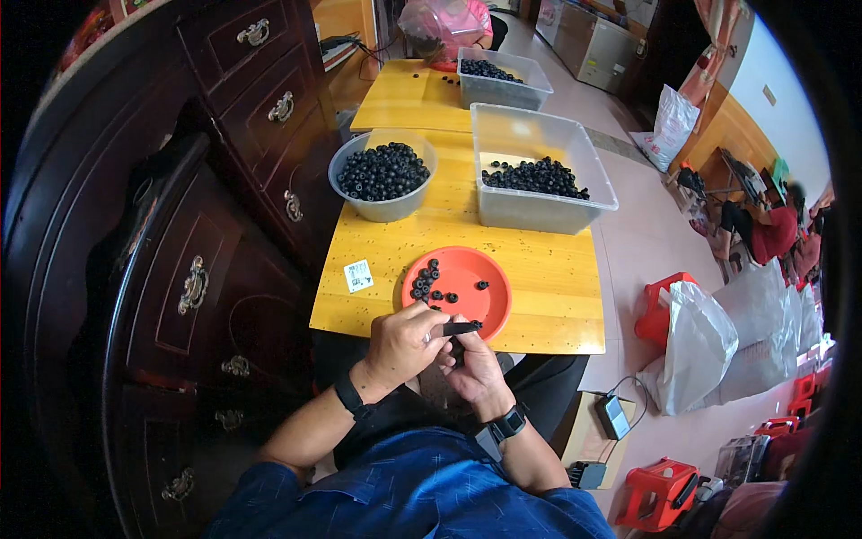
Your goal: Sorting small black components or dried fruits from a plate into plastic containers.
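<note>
At the near edge of the yellow table, my left hand (402, 346) is closed around a short black pen-shaped tool (461, 329), its tip pointing right. My right hand (476, 370) is just beside it, fingers curled with the thumb up against the tool. Something dark shows between the right fingers, too covered to name. Both hands are over the near rim of a round red plate (492, 269). On the plate lie several small black ring-shaped parts (423, 283), mostly at its left side, with a few loose ones further right.
Beyond the plate stand a round clear tub (386, 210) and a rectangular clear bin (539, 216), both holding many black rings. A white paper label (358, 276) lies left, amid dark crumbs. Dark drawers (193, 287) flank the left. A co-worker (467, 22) sits at the far end.
</note>
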A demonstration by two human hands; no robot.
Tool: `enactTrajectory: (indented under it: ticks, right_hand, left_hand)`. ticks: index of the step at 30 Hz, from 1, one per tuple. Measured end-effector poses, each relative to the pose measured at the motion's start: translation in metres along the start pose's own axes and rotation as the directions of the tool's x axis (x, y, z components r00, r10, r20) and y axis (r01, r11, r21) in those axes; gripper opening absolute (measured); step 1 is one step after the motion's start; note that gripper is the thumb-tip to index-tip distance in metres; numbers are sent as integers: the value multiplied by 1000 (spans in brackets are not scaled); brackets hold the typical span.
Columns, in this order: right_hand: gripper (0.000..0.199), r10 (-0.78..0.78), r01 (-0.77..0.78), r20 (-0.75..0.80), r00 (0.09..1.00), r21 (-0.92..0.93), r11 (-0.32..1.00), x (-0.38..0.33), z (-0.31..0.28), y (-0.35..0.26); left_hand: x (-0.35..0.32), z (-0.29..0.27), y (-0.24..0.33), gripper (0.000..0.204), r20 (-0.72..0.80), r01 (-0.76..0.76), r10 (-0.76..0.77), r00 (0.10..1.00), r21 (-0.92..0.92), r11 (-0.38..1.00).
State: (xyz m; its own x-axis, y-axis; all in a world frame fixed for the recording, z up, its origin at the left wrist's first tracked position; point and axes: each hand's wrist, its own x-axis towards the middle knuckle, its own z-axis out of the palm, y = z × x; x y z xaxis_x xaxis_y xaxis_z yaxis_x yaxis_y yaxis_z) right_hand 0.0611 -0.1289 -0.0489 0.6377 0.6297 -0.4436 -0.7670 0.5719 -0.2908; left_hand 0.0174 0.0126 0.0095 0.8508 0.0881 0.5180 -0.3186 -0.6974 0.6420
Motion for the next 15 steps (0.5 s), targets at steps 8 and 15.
enactTrajectory:
  ticks: [8,15]
  right_hand:
    - [5,87,-89,40,995,59,994,3,-4,0]
    - [7,0,-1,66,998,21,1000,1,3,1]
  left_hand:
    - [-2,-1,-5,35,22,-45,45,999,22,999]
    - [-8,1,-7,39,-33,16,-18,999,-55,998]
